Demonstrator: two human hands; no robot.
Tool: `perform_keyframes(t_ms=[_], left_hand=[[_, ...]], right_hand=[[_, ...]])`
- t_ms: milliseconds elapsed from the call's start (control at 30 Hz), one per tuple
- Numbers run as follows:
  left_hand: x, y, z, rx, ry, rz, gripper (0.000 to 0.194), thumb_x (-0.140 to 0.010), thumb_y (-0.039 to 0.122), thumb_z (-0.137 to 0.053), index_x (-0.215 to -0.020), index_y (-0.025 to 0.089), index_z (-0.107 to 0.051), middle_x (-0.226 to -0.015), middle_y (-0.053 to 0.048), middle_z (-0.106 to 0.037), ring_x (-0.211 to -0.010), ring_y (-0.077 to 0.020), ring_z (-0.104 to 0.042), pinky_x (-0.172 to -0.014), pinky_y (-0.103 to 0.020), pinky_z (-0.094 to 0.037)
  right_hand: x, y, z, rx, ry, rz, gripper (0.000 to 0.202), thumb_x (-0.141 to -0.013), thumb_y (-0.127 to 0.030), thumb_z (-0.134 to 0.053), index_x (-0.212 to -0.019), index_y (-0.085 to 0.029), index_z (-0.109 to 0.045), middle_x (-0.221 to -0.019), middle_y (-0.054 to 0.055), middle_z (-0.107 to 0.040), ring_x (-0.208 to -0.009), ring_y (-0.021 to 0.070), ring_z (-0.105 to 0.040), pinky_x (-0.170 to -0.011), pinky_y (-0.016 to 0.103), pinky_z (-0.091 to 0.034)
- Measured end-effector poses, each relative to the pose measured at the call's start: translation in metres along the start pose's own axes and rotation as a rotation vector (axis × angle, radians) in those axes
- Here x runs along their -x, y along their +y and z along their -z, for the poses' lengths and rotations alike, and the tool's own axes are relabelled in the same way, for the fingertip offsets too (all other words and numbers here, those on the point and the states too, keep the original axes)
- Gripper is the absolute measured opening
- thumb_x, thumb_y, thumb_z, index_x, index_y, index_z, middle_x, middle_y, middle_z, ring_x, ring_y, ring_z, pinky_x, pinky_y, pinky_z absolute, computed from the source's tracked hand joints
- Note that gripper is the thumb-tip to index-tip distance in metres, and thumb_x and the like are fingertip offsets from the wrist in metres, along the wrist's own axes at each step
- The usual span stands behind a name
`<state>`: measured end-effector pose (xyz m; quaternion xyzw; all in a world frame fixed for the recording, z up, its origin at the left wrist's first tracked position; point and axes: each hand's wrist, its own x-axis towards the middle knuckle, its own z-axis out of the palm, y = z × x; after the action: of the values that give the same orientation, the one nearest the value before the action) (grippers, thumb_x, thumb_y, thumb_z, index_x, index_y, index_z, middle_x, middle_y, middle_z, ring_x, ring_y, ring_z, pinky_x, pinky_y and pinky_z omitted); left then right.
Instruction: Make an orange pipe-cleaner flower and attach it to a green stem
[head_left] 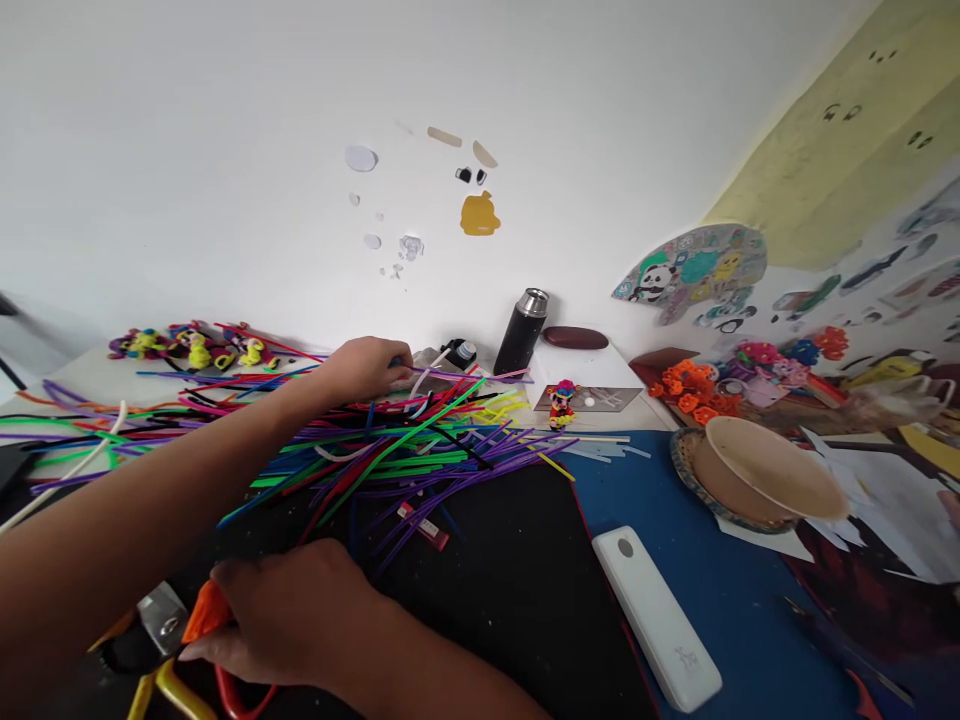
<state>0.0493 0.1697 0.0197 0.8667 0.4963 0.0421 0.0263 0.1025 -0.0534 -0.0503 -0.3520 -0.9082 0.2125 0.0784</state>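
Note:
My left hand (pixel 366 368) reaches over a large heap of coloured pipe cleaners (pixel 420 440) at the back of the table. Its fingers are curled together at a purple pipe cleaner (pixel 480 377) that runs off to the right. Low on the left, my right hand (pixel 296 610) grips an orange fuzzy piece (pixel 208 612) between thumb and fingers. Directly beside it lie a metal tool head (pixel 162 620), yellow handles (pixel 180 692) and a red handle loop (pixel 238 695), partly hidden by the hand.
Small pipe-cleaner figures (pixel 199 347) sit at the back left, another figure (pixel 562 405) at centre right. A black flask (pixel 523 332) stands by the wall. On the right are a white power bank (pixel 660 620), a beige bowl (pixel 776 468) and orange flowers (pixel 686 390).

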Motion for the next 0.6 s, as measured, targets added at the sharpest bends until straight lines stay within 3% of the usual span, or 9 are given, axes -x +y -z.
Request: perform_keyframes(t_ms=[167,433,500,600], left_hand=[[0.013,-0.002,0.018,0.065,0.018,0.085,0.040,-0.098,0.041,-0.051,-0.118,0.027,-0.083,-0.103,-0.004,-0.086,-0.091,-0.0280,-0.077,-0.080,-0.032,-0.052],[0.022,-0.002,0.024,-0.071,0.015,0.138,0.042,-0.105,0.037,-0.042,-0.124,0.025,-0.077,-0.107,-0.009,-0.085,-0.095,-0.0310,-0.078,-0.079,-0.035,-0.052],[0.022,-0.002,0.025,-0.091,0.090,0.097,0.039,-0.104,0.035,-0.043,-0.120,0.023,-0.077,-0.111,-0.012,-0.084,-0.101,-0.0320,-0.077,-0.084,-0.037,-0.053],[0.021,-0.004,0.028,-0.104,0.287,-0.064,0.033,-0.104,0.032,-0.047,-0.108,0.022,-0.078,-0.127,-0.014,-0.080,-0.127,-0.0345,-0.068,-0.102,-0.045,-0.051]], right_hand=[[0.001,0.001,0.000,0.014,0.003,0.002,0.053,-0.105,-0.072,-0.054,-0.119,-0.022,-0.063,-0.105,0.005,-0.084,-0.091,0.0267,-0.084,-0.076,0.038,-0.068],[0.001,0.002,-0.002,-0.006,-0.020,0.000,0.054,-0.104,-0.071,-0.057,-0.126,-0.022,-0.062,-0.110,0.007,-0.084,-0.096,0.0291,-0.084,-0.077,0.041,-0.068],[0.001,0.001,-0.001,-0.009,-0.022,-0.014,0.054,-0.104,-0.072,-0.056,-0.126,-0.022,-0.062,-0.110,0.007,-0.084,-0.096,0.0295,-0.084,-0.076,0.041,-0.068],[0.001,0.000,0.001,-0.017,-0.039,-0.020,0.056,-0.105,-0.072,-0.055,-0.128,-0.021,-0.063,-0.112,0.008,-0.084,-0.098,0.0304,-0.084,-0.078,0.042,-0.068]])
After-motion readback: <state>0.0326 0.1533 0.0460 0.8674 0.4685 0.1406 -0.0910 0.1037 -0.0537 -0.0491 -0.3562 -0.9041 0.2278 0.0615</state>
